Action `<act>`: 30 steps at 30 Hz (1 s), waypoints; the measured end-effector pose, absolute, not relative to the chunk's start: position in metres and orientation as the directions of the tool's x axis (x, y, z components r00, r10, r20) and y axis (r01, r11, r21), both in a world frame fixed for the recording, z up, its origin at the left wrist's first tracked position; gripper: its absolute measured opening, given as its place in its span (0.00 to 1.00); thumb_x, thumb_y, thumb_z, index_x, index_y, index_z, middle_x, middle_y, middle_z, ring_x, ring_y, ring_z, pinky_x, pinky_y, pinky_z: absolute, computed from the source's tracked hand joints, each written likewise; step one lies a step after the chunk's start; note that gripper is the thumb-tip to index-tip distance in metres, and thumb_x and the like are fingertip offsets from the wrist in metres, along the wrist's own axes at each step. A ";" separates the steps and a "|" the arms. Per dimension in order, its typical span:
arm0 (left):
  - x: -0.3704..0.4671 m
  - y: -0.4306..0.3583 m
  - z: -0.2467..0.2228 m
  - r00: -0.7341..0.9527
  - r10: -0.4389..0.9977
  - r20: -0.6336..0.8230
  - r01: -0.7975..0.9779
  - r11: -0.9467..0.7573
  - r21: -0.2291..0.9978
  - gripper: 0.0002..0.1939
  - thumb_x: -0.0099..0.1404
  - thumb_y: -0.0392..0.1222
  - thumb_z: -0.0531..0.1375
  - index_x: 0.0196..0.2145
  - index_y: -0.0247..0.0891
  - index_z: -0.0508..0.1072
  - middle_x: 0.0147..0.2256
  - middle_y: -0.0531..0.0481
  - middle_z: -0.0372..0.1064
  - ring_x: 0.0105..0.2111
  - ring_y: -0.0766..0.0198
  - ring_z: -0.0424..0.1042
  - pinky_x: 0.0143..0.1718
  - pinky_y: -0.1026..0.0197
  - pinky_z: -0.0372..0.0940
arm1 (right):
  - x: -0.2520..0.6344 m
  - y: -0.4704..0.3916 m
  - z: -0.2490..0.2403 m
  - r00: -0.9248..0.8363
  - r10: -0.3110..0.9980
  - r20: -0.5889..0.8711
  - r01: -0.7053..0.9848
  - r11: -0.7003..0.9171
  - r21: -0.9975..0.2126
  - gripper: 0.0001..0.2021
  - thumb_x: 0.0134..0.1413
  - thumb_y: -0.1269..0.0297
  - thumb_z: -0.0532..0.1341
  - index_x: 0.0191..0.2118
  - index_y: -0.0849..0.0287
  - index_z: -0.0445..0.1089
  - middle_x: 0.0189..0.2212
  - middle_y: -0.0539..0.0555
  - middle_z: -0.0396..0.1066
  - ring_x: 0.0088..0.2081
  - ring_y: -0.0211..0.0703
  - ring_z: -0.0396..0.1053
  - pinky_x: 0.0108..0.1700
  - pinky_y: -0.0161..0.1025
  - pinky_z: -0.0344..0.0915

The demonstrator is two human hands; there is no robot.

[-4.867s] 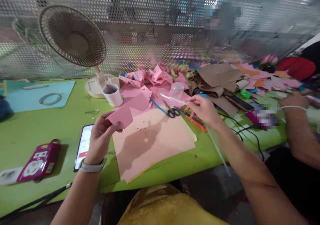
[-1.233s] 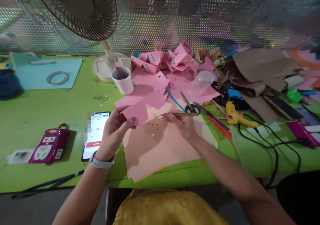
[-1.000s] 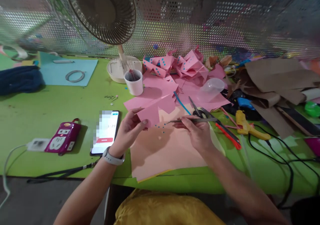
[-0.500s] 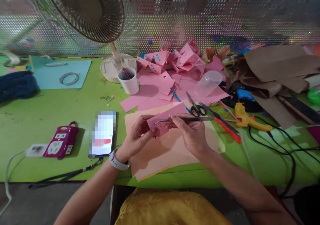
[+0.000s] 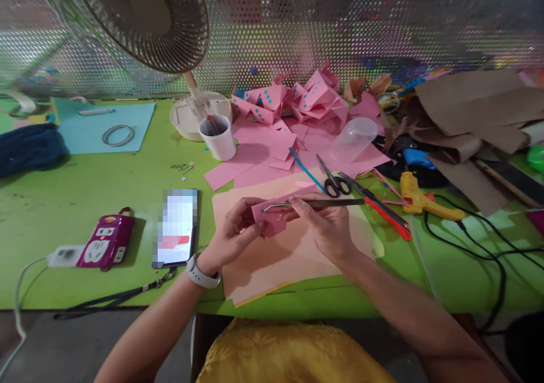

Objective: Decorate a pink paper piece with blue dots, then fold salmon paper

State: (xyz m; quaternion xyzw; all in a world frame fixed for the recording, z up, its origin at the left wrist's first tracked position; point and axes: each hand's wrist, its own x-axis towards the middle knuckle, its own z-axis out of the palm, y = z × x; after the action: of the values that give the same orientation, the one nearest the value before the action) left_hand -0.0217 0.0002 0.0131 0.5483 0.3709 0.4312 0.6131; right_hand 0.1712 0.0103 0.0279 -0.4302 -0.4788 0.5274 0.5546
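Observation:
A small piece of pink paper (image 5: 275,224) is pinched in my left hand (image 5: 236,230), held above a stack of peach paper sheets (image 5: 272,275). My right hand (image 5: 329,227) closes around a pair of metal tweezers (image 5: 323,203), whose bent tip points left and rests on or just over the pink paper. At that tip sits a tiny blue piece (image 5: 263,211); whether it is stuck down or still gripped I cannot tell. Just beyond my right hand lie black-handled scissors (image 5: 337,186) and a thin blue strip (image 5: 306,167).
Pink cut-outs with blue squares (image 5: 266,102) pile up at the back, near a clear cup (image 5: 355,138). To the right are a red cutter (image 5: 386,220) and a yellow glue gun (image 5: 425,201) with cables. A phone (image 5: 176,227), purple power socket (image 5: 106,240), white cup (image 5: 219,139) and fan (image 5: 148,17) stand left.
The pink paper has tilted slightly in my left hand, its far edge now lower. Both hands and the tweezers stay almost where they were; the view has shifted a little.

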 end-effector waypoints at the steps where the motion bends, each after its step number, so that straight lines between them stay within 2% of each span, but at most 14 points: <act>1: -0.022 0.000 0.013 0.357 0.934 0.013 -0.126 0.035 0.991 0.16 0.67 0.41 0.62 0.50 0.38 0.67 0.38 0.46 0.72 0.33 0.65 0.73 0.33 0.62 0.70 | 0.171 0.010 0.028 -0.015 0.996 0.082 -0.164 0.079 -0.983 0.05 0.54 0.59 0.68 0.34 0.54 0.77 0.27 0.49 0.79 0.25 0.42 0.78 0.31 0.40 0.78; 7: -0.022 0.000 0.012 0.376 0.926 0.000 -0.130 0.053 0.990 0.16 0.67 0.43 0.62 0.50 0.38 0.67 0.40 0.44 0.72 0.34 0.63 0.74 0.35 0.61 0.71 | 0.172 0.009 0.031 -0.021 0.996 0.089 -0.132 0.085 -0.988 0.07 0.53 0.58 0.68 0.33 0.55 0.77 0.29 0.50 0.79 0.23 0.40 0.77 0.28 0.38 0.77; 15: -0.023 -0.001 0.014 0.392 0.920 -0.007 -0.129 0.062 0.990 0.18 0.67 0.45 0.62 0.51 0.36 0.66 0.38 0.44 0.72 0.33 0.64 0.73 0.35 0.60 0.70 | 0.173 0.010 0.034 -0.044 0.993 0.108 -0.148 0.100 -0.984 0.05 0.54 0.59 0.68 0.34 0.54 0.77 0.24 0.49 0.78 0.21 0.41 0.76 0.27 0.38 0.76; 21: -0.023 -0.001 0.014 0.391 0.920 -0.014 -0.121 0.066 0.990 0.18 0.66 0.46 0.62 0.51 0.36 0.67 0.38 0.44 0.73 0.33 0.63 0.74 0.35 0.60 0.70 | 0.173 0.010 0.035 -0.053 0.993 0.107 -0.105 0.101 -0.989 0.08 0.54 0.57 0.68 0.33 0.56 0.77 0.20 0.48 0.75 0.20 0.41 0.75 0.26 0.38 0.75; 30: -0.022 -0.001 0.015 0.401 0.916 -0.012 -0.105 0.060 0.993 0.17 0.67 0.43 0.62 0.51 0.36 0.67 0.39 0.44 0.72 0.34 0.64 0.72 0.35 0.61 0.69 | 0.174 0.010 0.035 -0.049 0.993 0.110 -0.105 0.104 -0.989 0.08 0.53 0.58 0.68 0.33 0.57 0.77 0.20 0.48 0.75 0.21 0.39 0.75 0.25 0.35 0.75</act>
State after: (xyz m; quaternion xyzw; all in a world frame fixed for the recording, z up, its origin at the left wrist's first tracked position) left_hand -0.0225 -0.0010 0.0146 0.5526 0.3668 0.4060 0.6287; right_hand 0.1737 0.0102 0.0346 -0.4324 -0.5132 0.5108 0.5373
